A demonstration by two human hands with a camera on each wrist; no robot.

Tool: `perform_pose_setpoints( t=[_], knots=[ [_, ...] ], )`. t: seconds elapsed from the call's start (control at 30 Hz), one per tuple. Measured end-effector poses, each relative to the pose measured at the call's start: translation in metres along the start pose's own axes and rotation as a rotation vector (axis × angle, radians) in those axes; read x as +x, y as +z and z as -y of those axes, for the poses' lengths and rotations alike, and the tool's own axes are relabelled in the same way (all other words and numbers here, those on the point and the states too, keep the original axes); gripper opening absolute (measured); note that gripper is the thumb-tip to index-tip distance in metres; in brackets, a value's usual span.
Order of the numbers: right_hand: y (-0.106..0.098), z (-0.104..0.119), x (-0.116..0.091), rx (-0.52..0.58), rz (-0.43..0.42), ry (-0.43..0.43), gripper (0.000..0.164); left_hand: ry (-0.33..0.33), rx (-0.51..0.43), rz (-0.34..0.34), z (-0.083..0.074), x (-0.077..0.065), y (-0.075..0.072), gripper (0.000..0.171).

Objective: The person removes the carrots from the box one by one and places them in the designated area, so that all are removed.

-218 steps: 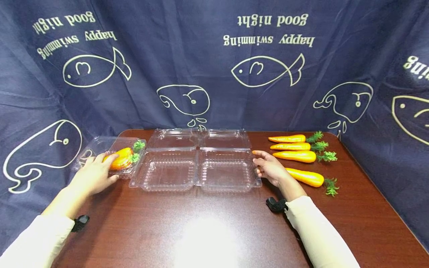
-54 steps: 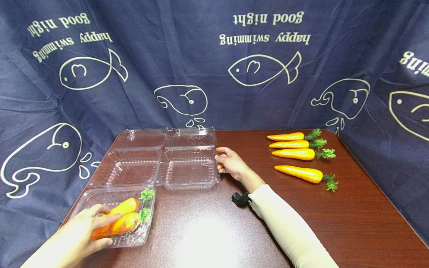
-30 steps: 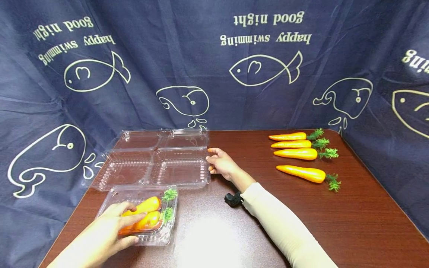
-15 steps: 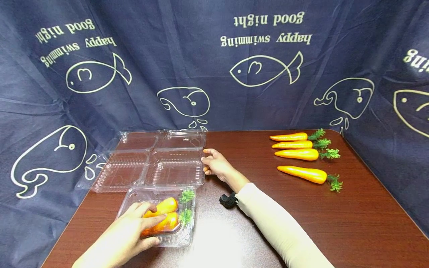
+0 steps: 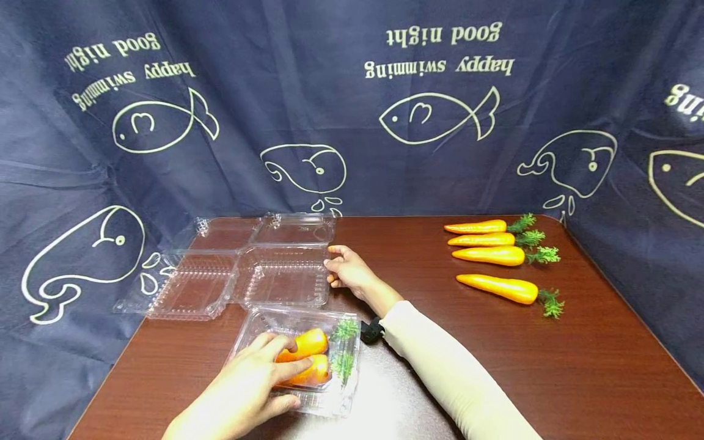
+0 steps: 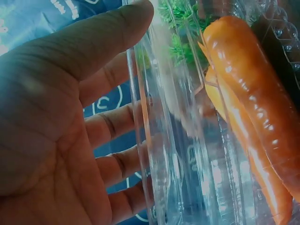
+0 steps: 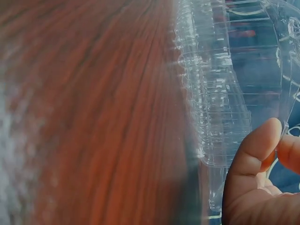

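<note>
My left hand (image 5: pixel 244 382) grips a closed clear plastic clamshell box (image 5: pixel 335 400) near the front middle of the table. Inside lie two orange carrots (image 5: pixel 310 341) with green tops pointing right. In the left wrist view the thumb and fingers come round the edge of that box (image 6: pixel 164 187). My right hand (image 5: pixel 354 272) pinches the right edge of an open, empty clamshell box (image 5: pixel 283 284), thumb against its rim in the right wrist view. A second open, empty clamshell (image 5: pixel 198 281) sits against its left side.
Several carrots (image 5: pixel 497 287) with green tops lie on the right side of the brown table (image 5: pixel 429 342). The left empty clamshell reaches past the table's left edge. A dark blue curtain (image 5: pixel 352 177) hangs behind the table.
The left hand has brought the filled clamshell from the back left to the front, then rightward. The right hand has slid both empty clamshells to the left. The loose carrots stay put.
</note>
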State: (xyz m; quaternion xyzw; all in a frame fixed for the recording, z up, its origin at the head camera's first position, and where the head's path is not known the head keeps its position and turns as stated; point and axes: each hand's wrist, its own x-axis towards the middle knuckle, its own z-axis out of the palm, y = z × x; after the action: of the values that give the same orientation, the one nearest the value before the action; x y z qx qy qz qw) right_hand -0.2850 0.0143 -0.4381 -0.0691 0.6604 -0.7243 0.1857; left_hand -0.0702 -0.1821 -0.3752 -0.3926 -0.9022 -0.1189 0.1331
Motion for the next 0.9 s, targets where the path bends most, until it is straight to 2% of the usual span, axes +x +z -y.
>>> perform_pose_setpoints(
  t=[0.23,0.37,0.6,0.7,0.9],
  knots=[
    [0.000,0.001,-0.001,-0.017,-0.001,-0.009,0.049,0.034,-0.009,-0.026,-0.009,0.010,0.009,0.047],
    [-0.006,0.001,-0.002,-0.047,0.019,0.016,0.046,0.042,-0.002,-0.032,-0.014,0.015,0.012,0.047],
    [-0.032,0.008,-0.016,-0.129,0.020,0.027,0.039,0.030,0.021,-0.001,-0.026,0.024,0.015,0.047],
    [-0.045,0.013,-0.025,-0.159,0.017,0.018,0.041,0.032,0.021,0.001,-0.030,0.029,0.018,0.047],
    [-0.063,0.023,-0.043,-0.228,0.062,-0.008,0.045,0.047,0.027,-0.014,-0.040,0.038,0.027,0.049]
  ],
)
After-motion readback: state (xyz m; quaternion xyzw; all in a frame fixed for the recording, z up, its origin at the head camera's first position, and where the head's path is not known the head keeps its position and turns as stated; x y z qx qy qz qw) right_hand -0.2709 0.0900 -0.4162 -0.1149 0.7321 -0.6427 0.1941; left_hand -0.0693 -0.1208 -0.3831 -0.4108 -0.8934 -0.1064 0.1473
